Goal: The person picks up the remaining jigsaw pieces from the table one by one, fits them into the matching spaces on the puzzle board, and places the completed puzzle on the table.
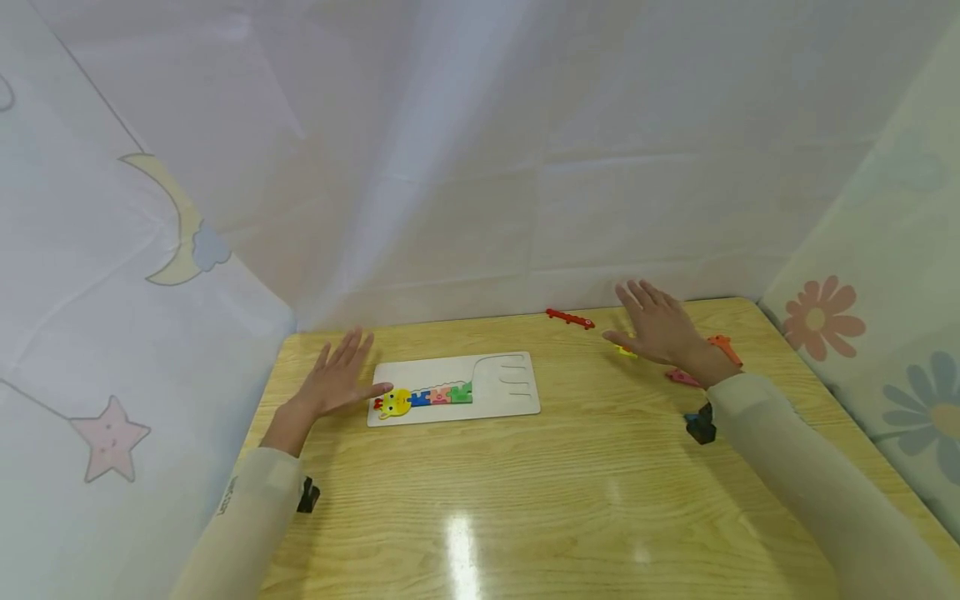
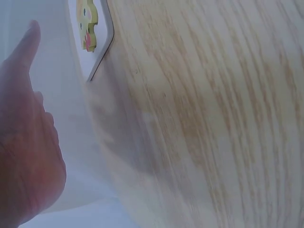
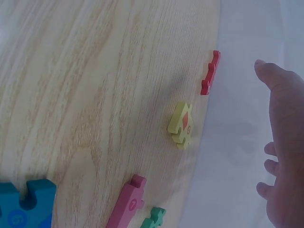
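The largest thing is the pale cloth, which stands behind the wooden counter. With the person's body at 6 o'clock, the white puzzle board lies at about 11 o'clock from the middle of this counter. Its long axis runs almost from 9 to 3 o'clock.

Both hands are released, with fingers extended and nothing grasped. The left hand is the nearer one to the board, which lies at 3 o'clock from it; the thumb appears over the board's short end, but the left wrist view shows them apart. From the right hand the same board is well apart, between 8 and 9 o'clock.

The loose pieces are on the right hand's side: the red strip at 9 o'clock from it, the orange piece at 4, the pink piece at 5, the yellow piece at 8. The right wrist view also shows a blue piece and a small green piece.

On the board, the yellow giraffe head points to 9 o'clock, joined by three small neck sections.
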Motion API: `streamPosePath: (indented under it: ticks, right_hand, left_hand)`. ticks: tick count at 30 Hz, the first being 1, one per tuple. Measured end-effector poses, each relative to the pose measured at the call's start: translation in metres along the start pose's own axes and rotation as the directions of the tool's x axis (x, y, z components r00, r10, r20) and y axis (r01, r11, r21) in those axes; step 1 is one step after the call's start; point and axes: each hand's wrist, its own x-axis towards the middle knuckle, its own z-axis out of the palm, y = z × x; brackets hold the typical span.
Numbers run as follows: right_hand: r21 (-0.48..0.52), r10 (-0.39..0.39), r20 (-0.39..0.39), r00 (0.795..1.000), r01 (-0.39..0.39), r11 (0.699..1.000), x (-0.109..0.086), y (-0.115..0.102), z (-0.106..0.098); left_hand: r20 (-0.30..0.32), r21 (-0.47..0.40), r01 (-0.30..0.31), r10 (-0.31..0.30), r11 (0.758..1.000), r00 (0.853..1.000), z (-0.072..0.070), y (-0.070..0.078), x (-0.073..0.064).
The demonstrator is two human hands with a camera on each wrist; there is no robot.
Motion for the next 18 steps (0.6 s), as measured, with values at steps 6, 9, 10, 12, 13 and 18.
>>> streamPosePath:
  ticks: [6, 9, 10, 12, 13, 18]
  right_hand:
    - [0.02, -0.031, 0.0, 1.0, 0.031, 0.999, 0.002, 0.0, 0.004]
    - [0.041, -0.04, -0.001, 0.999, 0.04, 0.998, 0.001, -0.003, 0.003]
    - [0.045, -0.04, 0.002, 0.999, 0.04, 0.998, 0.001, -0.004, 0.002]
    - [0.063, -0.042, 0.003, 0.999, 0.042, 0.997, 0.001, -0.004, 0.003]
    - [0.074, -0.044, 0.002, 0.999, 0.044, 0.996, 0.0, -0.005, 0.003]
    - [0.113, -0.057, -0.004, 0.998, 0.057, 0.992, 0.003, -0.005, 0.009]
  left_hand:
    - [0.019, -0.009, -0.046, 0.046, 0.999, 0.999, 0.003, 0.003, -0.003]
    - [0.023, -0.019, -0.067, 0.068, 0.998, 0.997, 0.005, 0.004, -0.005]
    - [0.027, -0.022, -0.071, 0.071, 0.997, 0.997, 0.006, 0.004, -0.005]
    - [0.029, -0.022, -0.078, 0.079, 0.997, 0.996, 0.008, 0.004, -0.006]
    - [0.03, -0.029, -0.081, 0.082, 0.996, 0.996, 0.01, 0.004, -0.007]
    - [0.02, -0.052, -0.103, 0.104, 0.993, 0.994, 0.014, 0.003, -0.01]
